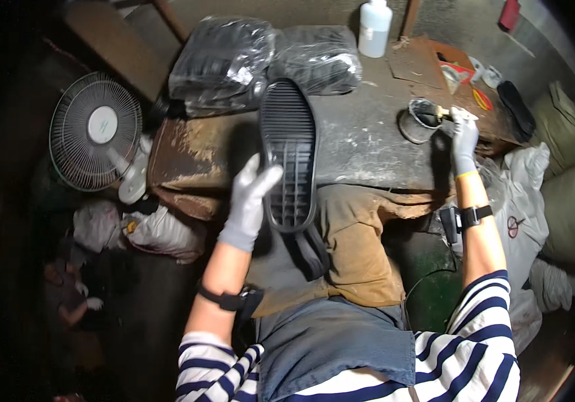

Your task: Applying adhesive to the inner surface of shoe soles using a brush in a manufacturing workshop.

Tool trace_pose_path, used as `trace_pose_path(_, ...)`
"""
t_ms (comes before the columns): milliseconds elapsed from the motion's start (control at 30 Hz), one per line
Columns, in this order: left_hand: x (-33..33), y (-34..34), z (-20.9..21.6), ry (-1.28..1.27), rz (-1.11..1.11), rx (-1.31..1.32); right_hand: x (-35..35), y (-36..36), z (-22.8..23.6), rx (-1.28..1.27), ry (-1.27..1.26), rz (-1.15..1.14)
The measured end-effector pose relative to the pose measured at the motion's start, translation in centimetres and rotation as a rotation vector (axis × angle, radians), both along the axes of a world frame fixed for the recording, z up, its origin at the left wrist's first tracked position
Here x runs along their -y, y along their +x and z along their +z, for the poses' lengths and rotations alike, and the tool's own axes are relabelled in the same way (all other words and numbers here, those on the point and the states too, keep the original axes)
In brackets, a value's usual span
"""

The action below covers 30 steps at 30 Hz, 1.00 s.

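Observation:
My gloved left hand grips a black shoe sole by its left edge, thumb on top. Its ribbed and gridded hollow side faces me, above my lap at the bench's front edge. Another dark sole lies on my lap, partly beneath it. On the right, my gloved right hand is closed around the pale handle of a brush. The brush's head dips into a grimy round pot on the bench; its bristles are hidden inside.
Plastic-wrapped black bundles and a white bottle stand along the back of the worn bench. At right are an orange box, yellow-handled scissors and a dark sole. A fan stands left; sacks crowd the right.

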<state>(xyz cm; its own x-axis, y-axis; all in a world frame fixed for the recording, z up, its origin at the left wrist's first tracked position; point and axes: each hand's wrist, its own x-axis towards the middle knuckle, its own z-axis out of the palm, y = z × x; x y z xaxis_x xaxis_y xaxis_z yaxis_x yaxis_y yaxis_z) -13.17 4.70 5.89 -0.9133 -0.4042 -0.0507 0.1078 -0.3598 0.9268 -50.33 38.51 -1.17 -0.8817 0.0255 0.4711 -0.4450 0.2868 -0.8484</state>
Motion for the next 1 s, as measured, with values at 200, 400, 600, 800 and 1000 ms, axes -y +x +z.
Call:
trace_pose_path(200, -2.2, -3.2, -2.4, 0.932, -0.454, -0.285, -1.3, 0.9, 0.0, 0.348, -0.577, -0.026)
trace_pose_path(400, -7.4, -4.4, -3.3, 1.074, -0.523, -0.286, -0.2, 4.2, 3.6, 0.523, -0.984, 0.206)
trace_pose_path(600, -10.1, -3.3, -3.7, 0.921, -0.553, -0.052, 5.5, 10.8, 4.8, 0.393, -0.777, 0.506)
trace_pose_path(800, -9.4, -0.7, -4.0, 1.208, -0.629, 0.064, 7.3, 14.4, 5.7, 0.154, -0.225, 0.285)
trace_pose_path(1000, -9.5, -0.2, -3.9, 1.193, -0.676, -0.044, 7.8, 20.4, 6.9, 0.261, -0.3, 0.503)
